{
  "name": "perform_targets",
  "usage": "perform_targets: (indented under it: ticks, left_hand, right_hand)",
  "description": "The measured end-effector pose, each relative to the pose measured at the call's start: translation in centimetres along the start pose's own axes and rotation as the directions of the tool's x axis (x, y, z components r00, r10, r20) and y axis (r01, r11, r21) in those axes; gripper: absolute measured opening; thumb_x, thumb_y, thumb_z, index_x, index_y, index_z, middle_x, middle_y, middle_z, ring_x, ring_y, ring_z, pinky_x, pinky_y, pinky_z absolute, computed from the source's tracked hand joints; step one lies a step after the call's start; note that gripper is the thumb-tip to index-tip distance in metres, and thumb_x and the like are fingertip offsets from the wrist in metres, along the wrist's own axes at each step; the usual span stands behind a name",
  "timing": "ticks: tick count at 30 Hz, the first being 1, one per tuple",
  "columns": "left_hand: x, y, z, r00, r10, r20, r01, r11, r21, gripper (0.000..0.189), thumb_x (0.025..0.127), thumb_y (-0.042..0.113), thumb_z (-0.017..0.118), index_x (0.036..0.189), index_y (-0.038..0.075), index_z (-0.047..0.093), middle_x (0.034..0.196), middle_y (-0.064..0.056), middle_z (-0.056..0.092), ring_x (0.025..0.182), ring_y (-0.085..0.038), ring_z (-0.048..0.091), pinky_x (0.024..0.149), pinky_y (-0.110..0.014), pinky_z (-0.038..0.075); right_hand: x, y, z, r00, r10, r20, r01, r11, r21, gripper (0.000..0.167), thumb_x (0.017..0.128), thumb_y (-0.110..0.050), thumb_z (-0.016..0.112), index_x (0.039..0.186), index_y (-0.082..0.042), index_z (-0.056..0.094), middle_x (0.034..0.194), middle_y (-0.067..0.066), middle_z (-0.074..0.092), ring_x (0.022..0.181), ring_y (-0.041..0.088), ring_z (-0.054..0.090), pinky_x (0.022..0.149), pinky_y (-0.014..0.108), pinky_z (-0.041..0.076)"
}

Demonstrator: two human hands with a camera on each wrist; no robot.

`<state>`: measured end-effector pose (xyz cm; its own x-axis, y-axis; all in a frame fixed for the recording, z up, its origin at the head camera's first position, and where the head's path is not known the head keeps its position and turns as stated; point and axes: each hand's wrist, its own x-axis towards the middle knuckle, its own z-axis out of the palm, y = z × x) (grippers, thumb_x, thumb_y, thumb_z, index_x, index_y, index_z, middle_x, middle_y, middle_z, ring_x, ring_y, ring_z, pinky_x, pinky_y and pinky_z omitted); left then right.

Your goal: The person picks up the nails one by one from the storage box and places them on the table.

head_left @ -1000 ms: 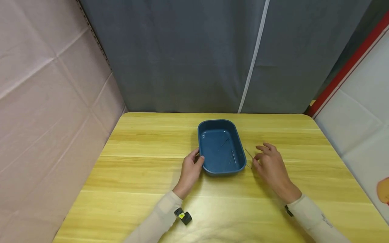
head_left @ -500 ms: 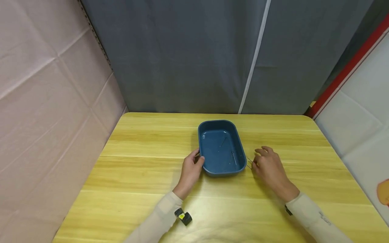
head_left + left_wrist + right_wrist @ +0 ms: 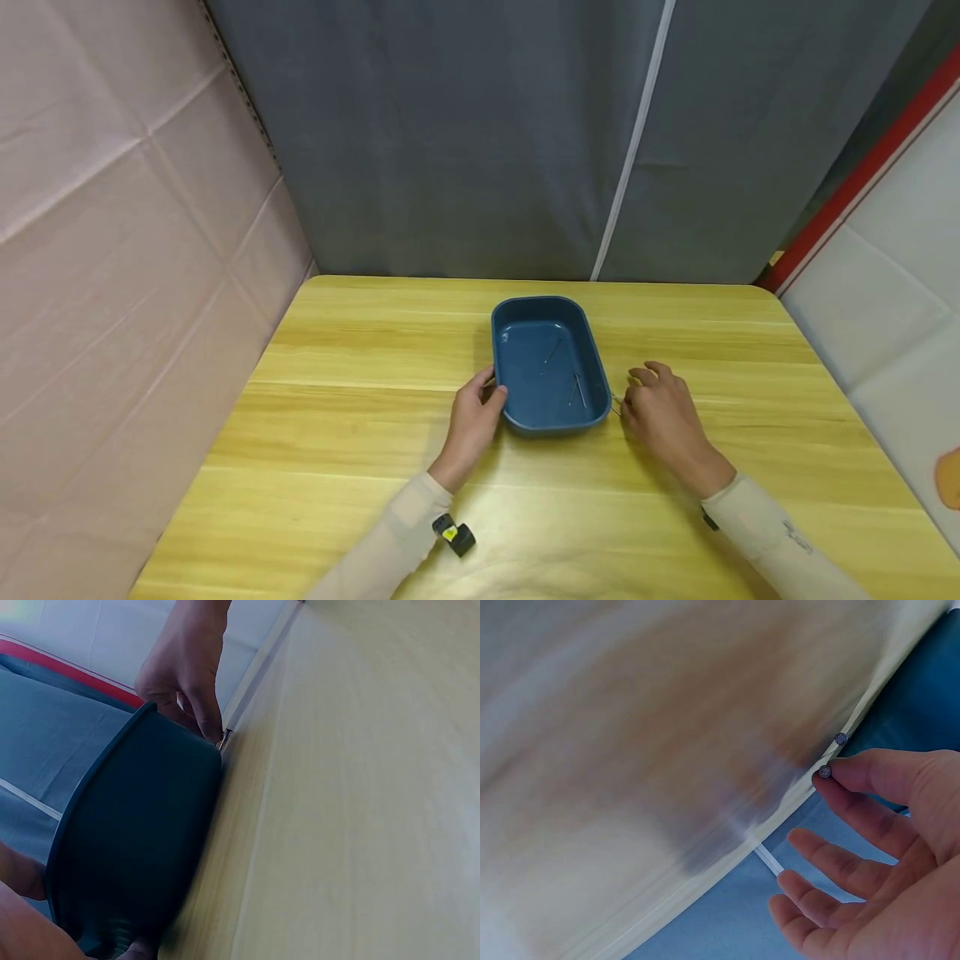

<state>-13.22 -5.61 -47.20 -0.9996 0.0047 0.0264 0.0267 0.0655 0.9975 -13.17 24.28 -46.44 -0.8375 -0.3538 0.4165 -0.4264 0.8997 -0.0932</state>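
Note:
A dark blue plastic bin (image 3: 551,429) stands on the table, and my left hand (image 3: 472,423) grips its left wall, thumb at the rim. Three thin metal nails lie on its floor, one nail (image 3: 552,350) farther back than the other two. Just right of the bin, my right hand (image 3: 666,419) pinches a nail (image 3: 825,771) between thumb and index finger, its head showing in the right wrist view; the other fingers are spread. Close beside it on the table is a second nail (image 3: 841,739). Both shafts are mostly hidden in that view.
The wood-grain table (image 3: 360,358) extends around the bin. A grey curtain (image 3: 450,150) hangs behind its back edge. Light cloth walls stand to the left and right, the right one with a red border (image 3: 862,179).
My right hand has tilted the pinched nail down from its raised slant, close to the nail on the table by the bin. The left hand keeps its grip on the bin.

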Motion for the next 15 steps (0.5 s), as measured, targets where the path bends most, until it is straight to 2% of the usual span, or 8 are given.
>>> perform_targets:
  ticks: [15]
  left_hand:
    - [-0.04,-0.06,0.00,1.000,-0.005,0.008,0.005,1.000,-0.015,0.050,0.111,0.006,0.058,0.158,-0.010,0.051,0.152,-0.028,0.061,0.135,-0.041,0.064,0.113,-0.048,0.054]
  right_hand:
    - [-0.07,-0.07,-0.13,0.998,0.027,0.048,-0.027,1.000,0.000,0.012,0.090,0.001,0.080,0.078,-0.001,0.080,0.125,0.029,0.076,0.129,0.057,0.061,0.094,0.077,0.053]
